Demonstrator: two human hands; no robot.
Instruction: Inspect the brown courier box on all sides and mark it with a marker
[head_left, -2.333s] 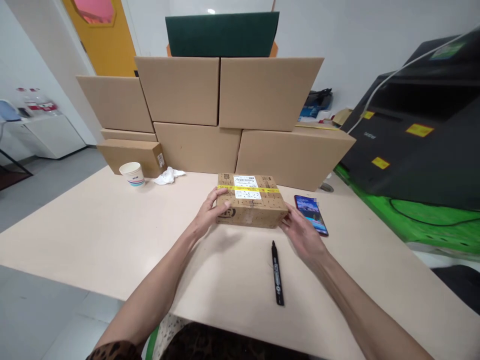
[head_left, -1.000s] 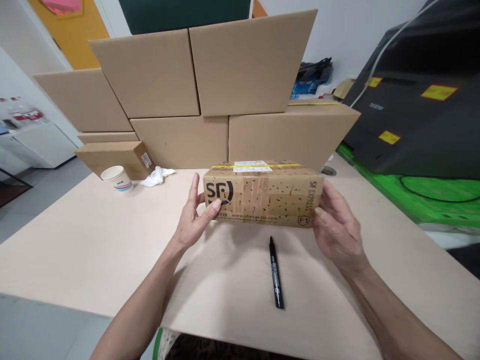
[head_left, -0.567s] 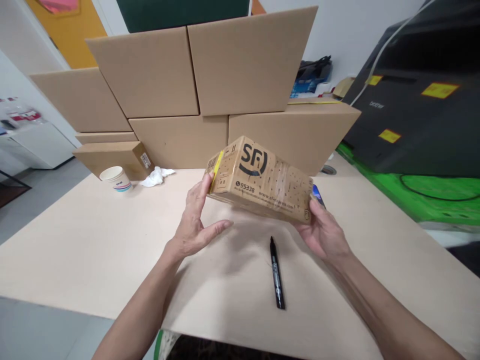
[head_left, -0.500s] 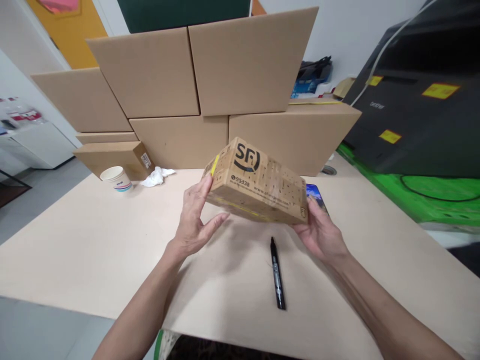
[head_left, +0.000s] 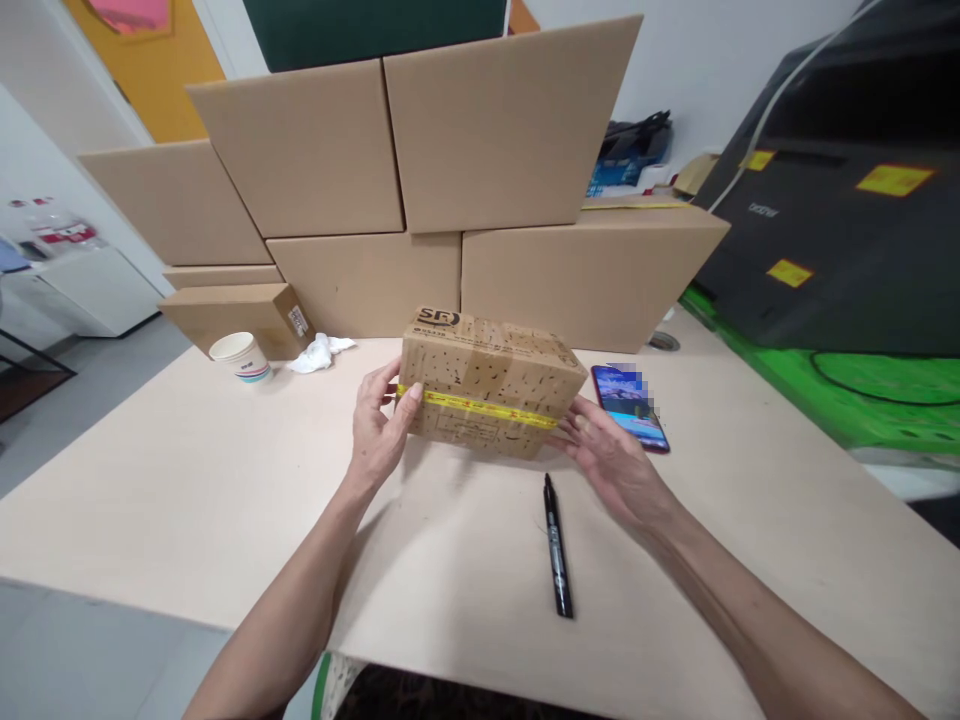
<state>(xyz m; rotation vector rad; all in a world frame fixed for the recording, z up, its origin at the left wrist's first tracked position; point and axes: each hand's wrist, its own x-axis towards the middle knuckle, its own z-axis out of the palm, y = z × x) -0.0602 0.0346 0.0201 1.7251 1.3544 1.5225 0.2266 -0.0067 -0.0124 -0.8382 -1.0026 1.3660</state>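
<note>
A small cardboard box (head_left: 487,375) with yellow tape along its near side and black lettering on top is tilted above the table (head_left: 225,500). My left hand (head_left: 381,425) grips its left end, thumb on the near side over the tape. At the right end, my right hand (head_left: 611,455) supports the lower corner, its fingers partly behind the box. A black marker (head_left: 557,548) lies on the table just in front of the box. Right of the box, a phone (head_left: 630,408) with a lit screen lies flat.
Large cardboard boxes (head_left: 337,150) are stacked along the back. A paper cup (head_left: 241,358) and crumpled tissue (head_left: 319,353) stand at the back left, by a flat carton (head_left: 225,318). A black covered machine (head_left: 847,220) is on the right, over a green surface (head_left: 810,385).
The small box has turned so its taped side faces me, and it sits lower. My right hand has moved left with its end, uncovering the phone.
</note>
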